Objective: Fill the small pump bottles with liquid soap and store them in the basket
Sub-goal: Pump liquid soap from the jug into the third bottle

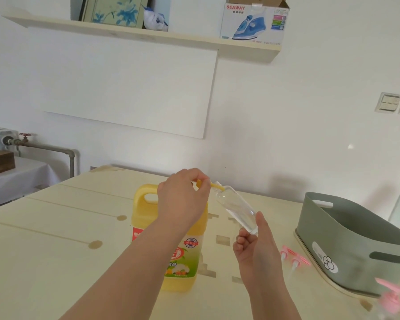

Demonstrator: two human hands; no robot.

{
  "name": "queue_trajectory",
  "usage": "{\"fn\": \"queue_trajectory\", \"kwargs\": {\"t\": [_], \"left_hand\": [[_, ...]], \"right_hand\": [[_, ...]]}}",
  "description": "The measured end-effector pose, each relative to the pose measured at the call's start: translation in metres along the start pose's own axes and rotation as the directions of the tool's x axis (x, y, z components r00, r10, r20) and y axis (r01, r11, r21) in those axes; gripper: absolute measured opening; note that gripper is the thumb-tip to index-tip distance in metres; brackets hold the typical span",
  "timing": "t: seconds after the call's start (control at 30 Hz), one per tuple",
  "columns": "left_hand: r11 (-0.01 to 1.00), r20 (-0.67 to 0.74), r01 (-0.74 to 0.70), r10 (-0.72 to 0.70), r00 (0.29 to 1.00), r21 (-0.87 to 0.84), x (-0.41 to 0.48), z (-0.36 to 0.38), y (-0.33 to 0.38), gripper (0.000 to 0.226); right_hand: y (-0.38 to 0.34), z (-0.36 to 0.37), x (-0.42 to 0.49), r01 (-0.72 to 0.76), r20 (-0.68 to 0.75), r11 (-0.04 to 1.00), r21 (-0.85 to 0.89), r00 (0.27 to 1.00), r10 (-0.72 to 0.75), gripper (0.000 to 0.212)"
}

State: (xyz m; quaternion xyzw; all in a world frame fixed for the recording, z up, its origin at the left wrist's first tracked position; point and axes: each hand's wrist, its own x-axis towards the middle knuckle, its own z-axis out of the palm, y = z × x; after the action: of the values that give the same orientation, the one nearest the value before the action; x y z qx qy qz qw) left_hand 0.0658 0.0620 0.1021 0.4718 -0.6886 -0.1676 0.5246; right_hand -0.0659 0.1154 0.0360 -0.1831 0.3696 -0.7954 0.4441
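My left grip (183, 199) pinches the yellow spout (216, 186) on the jug (171, 255); right grip (254, 248), four o'clock, clasps the tilted bottle (237, 207).

Clear bottle (237, 207) aslant beside yellow jug (146, 218)

Left hand (183, 199) pinches the yellow spout (216, 186); right hand (254, 248) holds a tilted bottle (236, 206).

Bright, even daylight, soft shadows; wide-angle edges bend, lower right corner blurs
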Motion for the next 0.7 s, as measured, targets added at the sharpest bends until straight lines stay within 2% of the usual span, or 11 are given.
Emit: {"fn": "queue_trajectory", "kwargs": {"t": [0.17, 0.4, 0.53, 0.63, 0.7], "left_hand": [[0.996, -0.080, -0.093, 0.094, 0.992, 0.016, -0.002, 0.009, -0.007, 0.017], [0.973, -0.026, -0.185, 0.190, 0.981, 0.136, 0.000, 0.011, -0.020, 0.014], [0.977, 0.062, -0.150, 0.143, 0.988, 0.149, 0.001, 0.002, -0.016, 0.016], [0.995, 0.225, -0.048, 0.026, 0.974, 0.091, 0.011, -0.014, -0.012, 0.014], [0.999, 0.329, -0.035, 0.029, 0.944, 0.013, 0.020, -0.024, -0.010, 0.012]], "right_hand": [[0.005, -0.003, 0.004, 0.014, 0.007, 1.000, -0.008, 1.000, -0.014, 0.033], [0.012, -0.008, 0.011, -0.008, -0.021, 1.000, -0.006, 1.000, 0.008, 0.035], [0.010, -0.007, 0.007, -0.020, -0.021, 1.000, -0.021, 1.000, 0.020, 0.036], [0.006, -0.004, 0.004, -0.022, -0.024, 1.000, -0.018, 0.999, 0.022, 0.033], [0.003, -0.001, 0.002, -0.013, -0.021, 1.000, -0.015, 1.000, 0.012, 0.033]]}}
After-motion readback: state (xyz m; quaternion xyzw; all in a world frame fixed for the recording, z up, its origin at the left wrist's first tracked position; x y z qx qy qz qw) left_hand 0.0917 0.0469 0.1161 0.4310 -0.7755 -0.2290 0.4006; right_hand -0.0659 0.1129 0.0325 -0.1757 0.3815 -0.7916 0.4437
